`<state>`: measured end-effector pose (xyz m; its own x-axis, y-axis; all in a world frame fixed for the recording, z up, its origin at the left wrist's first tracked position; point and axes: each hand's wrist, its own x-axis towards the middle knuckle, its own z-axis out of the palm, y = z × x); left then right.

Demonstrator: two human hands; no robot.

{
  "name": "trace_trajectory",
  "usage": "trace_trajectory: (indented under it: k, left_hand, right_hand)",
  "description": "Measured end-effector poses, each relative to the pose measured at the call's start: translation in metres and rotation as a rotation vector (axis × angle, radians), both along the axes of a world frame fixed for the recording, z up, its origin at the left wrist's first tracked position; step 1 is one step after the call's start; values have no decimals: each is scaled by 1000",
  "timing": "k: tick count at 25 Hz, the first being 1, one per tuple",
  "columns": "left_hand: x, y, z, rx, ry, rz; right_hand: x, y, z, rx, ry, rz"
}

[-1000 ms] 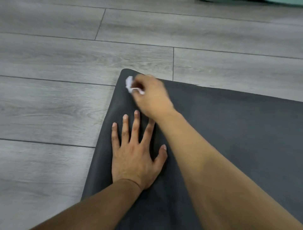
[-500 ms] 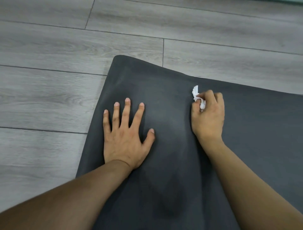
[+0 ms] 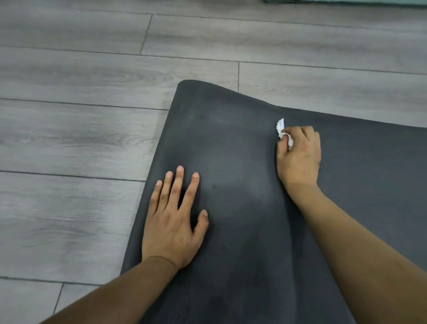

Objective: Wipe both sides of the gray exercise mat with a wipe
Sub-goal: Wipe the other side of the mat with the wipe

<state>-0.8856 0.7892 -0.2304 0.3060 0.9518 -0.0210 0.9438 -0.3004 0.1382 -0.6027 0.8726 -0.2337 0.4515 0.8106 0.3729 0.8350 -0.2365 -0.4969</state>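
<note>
The dark gray exercise mat (image 3: 242, 162) lies flat on the floor, its rounded far-left corner pointing away from me. My left hand (image 3: 173, 219) presses flat on the mat near its left edge, fingers spread. My right hand (image 3: 299, 155) grips a crumpled white wipe (image 3: 283, 131) and holds it against the mat close to the far edge. Only a small part of the wipe sticks out past my fingers.
Gray wood-look floor planks (image 3: 80, 138) surround the mat on the left and beyond it. A pale greenish strip (image 3: 346, 1) shows at the top right edge of the view.
My right hand carried the wipe from the mat's far-left corner rightward along the far edge, then stayed there. My left hand kept pressing on the mat.
</note>
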Motion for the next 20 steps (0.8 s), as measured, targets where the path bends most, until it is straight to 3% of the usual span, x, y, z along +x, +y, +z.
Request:
trace_trajectory:
  k: [3, 7, 9, 11, 15, 17, 18, 20]
  left_hand:
    - [-1, 0, -1, 13, -3, 13]
    - [-2, 3, -3, 35, -18, 3]
    - [-1, 3, -5, 40, -11, 1]
    - [-2, 3, -5, 43, -10, 9]
    - [0, 3, -2, 36, -8, 17]
    - [2, 4, -3, 34, -5, 22]
    - [2, 4, -3, 33, -4, 21]
    - [1, 3, -4, 37, -1, 25]
  right_hand:
    - [-31, 6, 4, 7, -40, -21]
    - [-170, 40, 15, -146, -28, 460]
    - [-184, 50, 20, -193, -105, 606]
    - [-136, 41, 16, -121, -206, 534]
    - [17, -29, 33, -292, -165, -43]
    - [36, -37, 33, -331, -125, -262]
    - [18, -28, 29, -303, -118, -281]
    - [-55, -7, 26, -238, -97, -37]
